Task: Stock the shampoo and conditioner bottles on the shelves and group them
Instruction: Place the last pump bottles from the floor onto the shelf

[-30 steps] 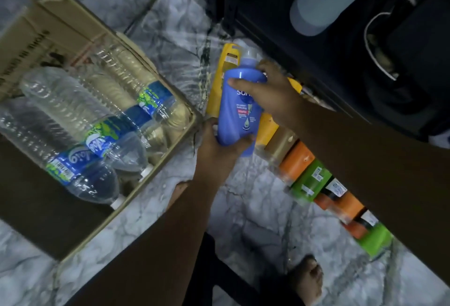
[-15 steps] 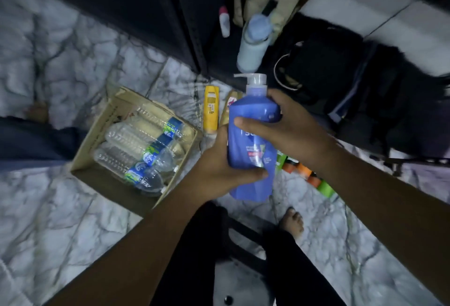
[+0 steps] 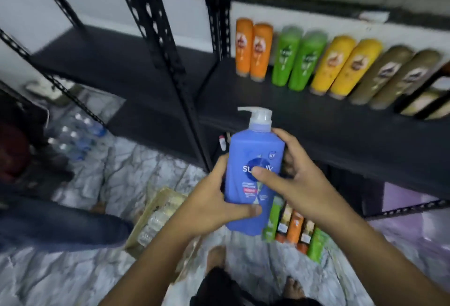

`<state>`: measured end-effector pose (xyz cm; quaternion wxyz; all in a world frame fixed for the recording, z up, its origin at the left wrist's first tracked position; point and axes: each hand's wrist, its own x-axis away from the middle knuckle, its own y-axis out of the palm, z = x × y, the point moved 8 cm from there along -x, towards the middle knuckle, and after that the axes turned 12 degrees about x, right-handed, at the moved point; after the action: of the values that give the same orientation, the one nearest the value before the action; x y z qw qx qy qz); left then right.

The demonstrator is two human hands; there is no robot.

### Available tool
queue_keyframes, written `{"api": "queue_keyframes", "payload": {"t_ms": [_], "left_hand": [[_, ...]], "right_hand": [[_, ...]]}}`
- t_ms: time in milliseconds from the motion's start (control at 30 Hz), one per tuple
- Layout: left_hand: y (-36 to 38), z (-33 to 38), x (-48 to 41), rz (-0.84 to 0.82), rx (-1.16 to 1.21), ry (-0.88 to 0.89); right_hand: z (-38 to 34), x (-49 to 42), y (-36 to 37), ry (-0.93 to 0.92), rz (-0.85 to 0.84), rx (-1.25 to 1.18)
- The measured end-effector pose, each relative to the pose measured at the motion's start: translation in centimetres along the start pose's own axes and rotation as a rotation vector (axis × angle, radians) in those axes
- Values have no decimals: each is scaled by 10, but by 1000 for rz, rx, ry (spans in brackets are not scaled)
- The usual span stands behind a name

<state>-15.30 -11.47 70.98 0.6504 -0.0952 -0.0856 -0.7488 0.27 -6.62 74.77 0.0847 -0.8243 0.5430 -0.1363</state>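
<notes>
Head view: left hand [image 3: 215, 202] and right hand [image 3: 304, 181] grip blue plastic pump bottle [image 3: 255, 157]; next, probably stand it on black metal shelf [image 3: 267, 97].

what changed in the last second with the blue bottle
The blue pump bottle has come up from floor level to the front of the shelf, upright. The left hand still grips its lower part, the right hand its upper side. The leftover bottles and the cardboard box stay on the floor.
</notes>
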Motion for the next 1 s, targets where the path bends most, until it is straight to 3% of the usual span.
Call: {"api": "queue_keyframes", "payload": {"t_ms": [500,733,1000], "left_hand": [[39,317,-22,-130,-198,602],[46,442,-26,-95,-243,880],[52,536,-51,-99,-226,995]], "right_hand": [[-275,19,-152,-525,371,208],[-375,11,-210,-705,522,321],[-450,-21,-264,-794,584,373]]}}
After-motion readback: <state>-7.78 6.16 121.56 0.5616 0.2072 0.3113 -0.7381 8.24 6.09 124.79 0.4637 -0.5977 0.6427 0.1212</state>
